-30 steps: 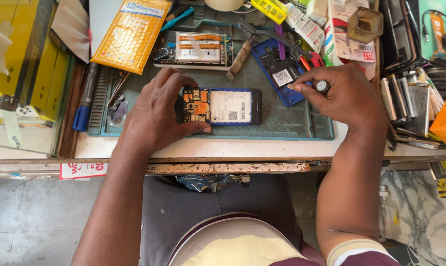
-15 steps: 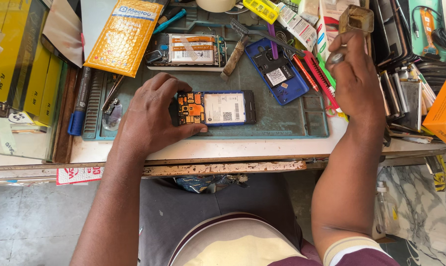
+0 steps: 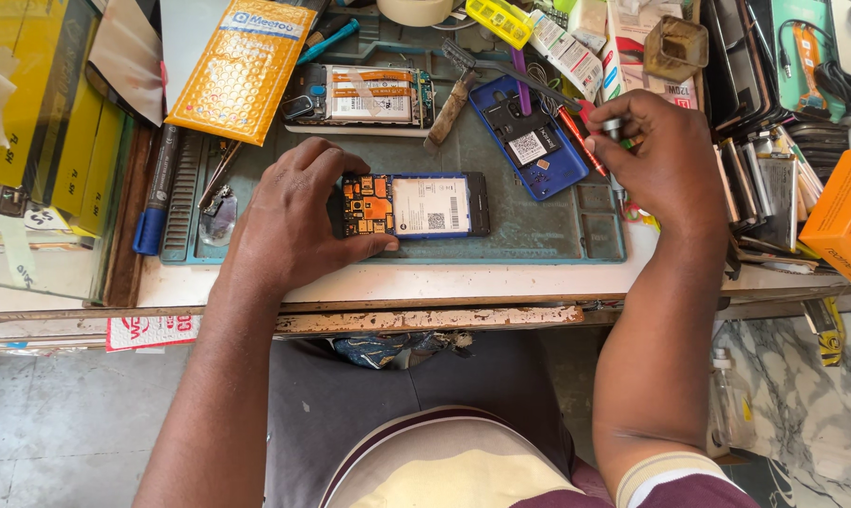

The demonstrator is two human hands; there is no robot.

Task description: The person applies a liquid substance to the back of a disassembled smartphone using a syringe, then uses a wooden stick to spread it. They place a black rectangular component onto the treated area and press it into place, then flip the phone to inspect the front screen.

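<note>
My right hand (image 3: 665,160) has come down from the upper edge since half a second ago, fingers closed on a small tool (image 3: 613,125) whose tip I cannot make out. My left hand (image 3: 289,221), fingers curled, pins the opened phone (image 3: 416,204) on the green mat (image 3: 529,240) on the desk (image 3: 425,279).

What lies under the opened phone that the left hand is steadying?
The opened phone lies flat on a grey-green repair mat. The left hand covers its left end, hiding what is beneath there.

Blue phone (image 3: 416,204), orange board; yellow envelope (image 3: 243,68).
</note>
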